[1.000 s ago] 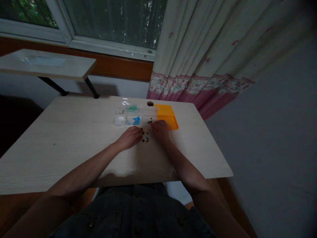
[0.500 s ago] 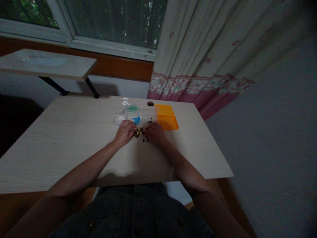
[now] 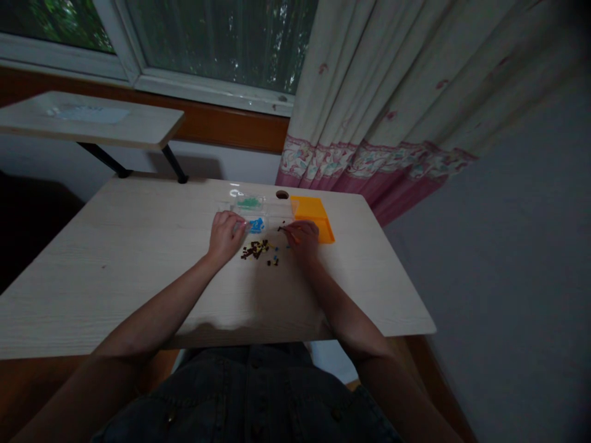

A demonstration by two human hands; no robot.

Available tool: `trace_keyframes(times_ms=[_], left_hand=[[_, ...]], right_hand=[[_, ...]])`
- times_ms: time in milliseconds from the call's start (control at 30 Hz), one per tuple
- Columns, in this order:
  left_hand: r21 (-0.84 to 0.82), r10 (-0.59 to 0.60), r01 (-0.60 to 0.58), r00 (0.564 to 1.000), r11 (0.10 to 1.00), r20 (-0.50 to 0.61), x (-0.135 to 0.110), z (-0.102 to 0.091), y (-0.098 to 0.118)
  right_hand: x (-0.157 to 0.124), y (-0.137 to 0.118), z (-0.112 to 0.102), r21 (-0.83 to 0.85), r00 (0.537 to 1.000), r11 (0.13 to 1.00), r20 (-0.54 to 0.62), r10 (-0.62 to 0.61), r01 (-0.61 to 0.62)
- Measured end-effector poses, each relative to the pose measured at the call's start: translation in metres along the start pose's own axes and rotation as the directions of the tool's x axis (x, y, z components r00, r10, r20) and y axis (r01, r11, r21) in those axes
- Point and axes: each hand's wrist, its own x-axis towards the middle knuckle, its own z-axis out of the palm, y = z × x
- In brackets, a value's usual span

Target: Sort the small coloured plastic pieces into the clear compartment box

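My left hand [image 3: 225, 237] is at the left edge of the blue pieces [image 3: 255, 225] in a clear compartment tray [image 3: 274, 210]. Its thumb and fingertips are brought together; anything between them is too small to make out. Over the tray's near right compartment, my right hand [image 3: 303, 239] has its fingers closed in a pinch, with a few dark bits at the fingertips. Whether it grips one of them I cannot tell. Between and below the hands lies a loose pile of small dark brown and yellow pieces [image 3: 255, 249]. A few more small pieces [image 3: 273, 262] lie nearer me.
Green pieces [image 3: 249, 202] fill a far compartment of the tray. An open orange case [image 3: 314, 212] adjoins it on the right, near a round hole [image 3: 282, 195] in the table [image 3: 152, 264]. A raised shelf [image 3: 152, 126] stands at the back left; a curtain [image 3: 351, 111] hangs behind.
Both hands have moved away from the brown and yellow pile, which now shows fully. The left went up and left to the blue pieces, the right moved right to the tray's right compartment.
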Motion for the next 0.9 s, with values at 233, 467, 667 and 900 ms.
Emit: trace_keyframes(times_ms=[233,467,667,900], left_hand=[[0.016,-0.102,0.103,0.993,0.995,-0.054,0.002,0.001,-0.013],[0.047,-0.096,0.097,0.995,0.994,-0.042,0.000,0.005,-0.016],[0.014,-0.043,0.043,0.999,0.999,0.005,-0.003,0.002,-0.011],[-0.109,0.229,-0.208,0.941,0.972,0.248,-0.018,0.002,0.014]], right_hand=[[0.003,0.008,0.009,-0.024,0.985,0.987,-0.058,0.160,-0.162],[-0.005,0.008,0.011,-0.037,0.993,0.993,-0.046,0.113,-0.114],[-0.008,0.007,0.005,-0.004,0.992,0.994,-0.053,0.110,-0.110],[-0.009,0.011,0.006,0.032,0.993,0.993,-0.032,0.112,-0.111]])
